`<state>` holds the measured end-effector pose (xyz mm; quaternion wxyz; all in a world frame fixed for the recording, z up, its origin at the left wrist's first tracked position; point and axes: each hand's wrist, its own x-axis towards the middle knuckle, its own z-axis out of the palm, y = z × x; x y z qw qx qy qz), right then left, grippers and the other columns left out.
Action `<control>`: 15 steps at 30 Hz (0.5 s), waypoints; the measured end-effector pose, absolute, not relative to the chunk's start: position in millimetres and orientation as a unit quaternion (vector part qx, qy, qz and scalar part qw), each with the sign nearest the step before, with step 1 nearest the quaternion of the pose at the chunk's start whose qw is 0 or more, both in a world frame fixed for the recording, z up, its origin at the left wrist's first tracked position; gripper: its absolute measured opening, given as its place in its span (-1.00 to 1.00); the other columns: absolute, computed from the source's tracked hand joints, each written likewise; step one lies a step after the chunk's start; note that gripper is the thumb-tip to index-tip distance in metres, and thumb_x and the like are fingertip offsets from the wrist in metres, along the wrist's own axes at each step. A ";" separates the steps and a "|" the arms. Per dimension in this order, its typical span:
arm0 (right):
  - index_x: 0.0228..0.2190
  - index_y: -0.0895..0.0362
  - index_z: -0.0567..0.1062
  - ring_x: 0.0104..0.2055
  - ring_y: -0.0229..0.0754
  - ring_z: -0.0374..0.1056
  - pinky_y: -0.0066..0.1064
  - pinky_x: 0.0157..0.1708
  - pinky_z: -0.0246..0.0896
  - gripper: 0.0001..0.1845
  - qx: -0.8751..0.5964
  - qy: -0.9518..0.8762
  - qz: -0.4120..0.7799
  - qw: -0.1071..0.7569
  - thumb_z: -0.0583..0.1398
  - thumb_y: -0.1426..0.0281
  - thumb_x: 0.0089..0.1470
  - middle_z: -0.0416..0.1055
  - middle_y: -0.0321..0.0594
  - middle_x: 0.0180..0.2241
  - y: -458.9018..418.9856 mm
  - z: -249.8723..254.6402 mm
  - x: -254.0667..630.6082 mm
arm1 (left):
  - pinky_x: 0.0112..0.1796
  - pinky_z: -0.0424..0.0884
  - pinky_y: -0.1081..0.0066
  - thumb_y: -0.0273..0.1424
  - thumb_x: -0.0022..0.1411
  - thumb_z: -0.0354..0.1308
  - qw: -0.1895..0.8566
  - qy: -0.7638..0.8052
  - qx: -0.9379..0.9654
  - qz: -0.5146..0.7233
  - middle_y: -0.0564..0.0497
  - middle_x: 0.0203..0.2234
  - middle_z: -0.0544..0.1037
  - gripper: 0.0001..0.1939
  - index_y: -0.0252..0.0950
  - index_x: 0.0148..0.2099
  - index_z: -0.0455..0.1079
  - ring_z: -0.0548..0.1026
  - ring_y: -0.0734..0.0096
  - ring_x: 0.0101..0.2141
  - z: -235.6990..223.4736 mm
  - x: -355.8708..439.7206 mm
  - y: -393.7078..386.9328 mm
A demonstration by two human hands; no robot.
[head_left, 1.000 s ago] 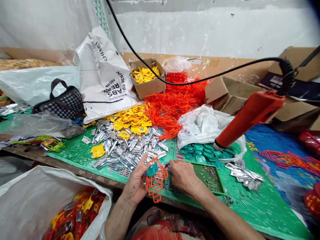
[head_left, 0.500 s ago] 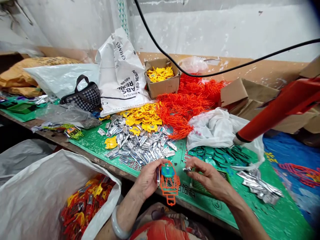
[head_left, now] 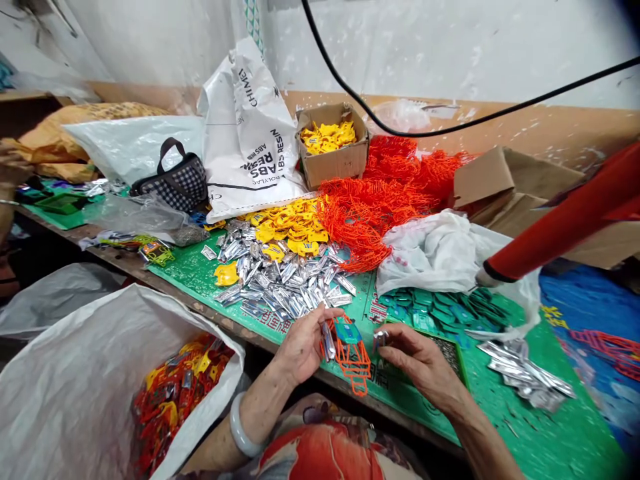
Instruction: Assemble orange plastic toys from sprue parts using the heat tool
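Observation:
My left hand (head_left: 301, 348) is closed at the fingertips on an orange plastic frame (head_left: 354, 363), which hangs over the table's front edge. A teal-green plate (head_left: 347, 331) sits in the frame's upper part. Along its left side, against my fingers, is a shiny silver strip (head_left: 328, 341). To the right of the frame, and apart from it, my right hand (head_left: 419, 360) pinches a small silver piece (head_left: 381, 338) between thumb and fingers. Just behind that hand stands a green tray (head_left: 465, 373) of tiny metal parts, partly hidden by it.
Silver strips (head_left: 295, 283), yellow plates (head_left: 290, 223) and orange frames (head_left: 350, 213) lie heaped behind. Green plates (head_left: 440, 310) and more silver strips (head_left: 530, 373) are at right. A white sack (head_left: 65, 373) holds finished-looking pieces. A red tube (head_left: 560, 220) slants in; another person's hand (head_left: 13, 163) shows far left.
The orange frame has tilted and swung slightly right in my left hand, showing more of the silver strip. My right hand stays pinched. Another person's hand has appeared at the left edge.

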<state>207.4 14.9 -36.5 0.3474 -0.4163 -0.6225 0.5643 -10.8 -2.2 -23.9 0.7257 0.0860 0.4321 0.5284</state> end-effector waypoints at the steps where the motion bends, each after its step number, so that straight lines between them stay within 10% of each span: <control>1: -0.29 0.07 0.59 -0.29 -0.17 0.40 -0.35 -0.25 0.31 -0.78 -0.414 -0.614 0.575 0.348 0.30 0.22 0.03 0.53 -0.23 -0.32 14.8 -36.2 208.2 | -0.45 0.46 0.48 -0.31 0.27 0.22 0.738 0.427 0.078 0.516 -0.07 -0.48 0.63 -0.75 -0.42 -0.31 0.58 0.54 0.42 -0.53 -24.3 -11.4 -0.8; 11: -0.18 0.06 0.58 -0.37 -0.23 0.30 -0.39 -0.33 0.22 -0.61 -0.411 -0.491 0.625 0.447 0.39 0.23 -0.11 0.45 -0.33 -0.43 23.8 -29.4 171.2 | -0.13 0.48 0.24 -0.05 0.28 0.11 0.831 0.263 0.058 0.487 -0.23 -0.25 0.64 -0.53 -0.39 -0.11 0.46 0.60 0.19 -0.24 -15.9 -9.7 5.8; 15: 0.03 0.08 0.46 -0.49 -0.31 0.22 -0.45 -0.45 0.14 -0.40 -0.404 -0.448 0.647 0.466 0.37 0.27 -0.08 0.34 -0.41 -0.52 25.8 -32.7 161.8 | -0.10 0.43 0.28 -0.30 0.13 0.35 0.762 0.325 0.181 0.530 -0.15 -0.09 0.62 -0.40 -0.26 0.18 0.30 0.56 0.19 -0.12 -17.5 -2.1 0.0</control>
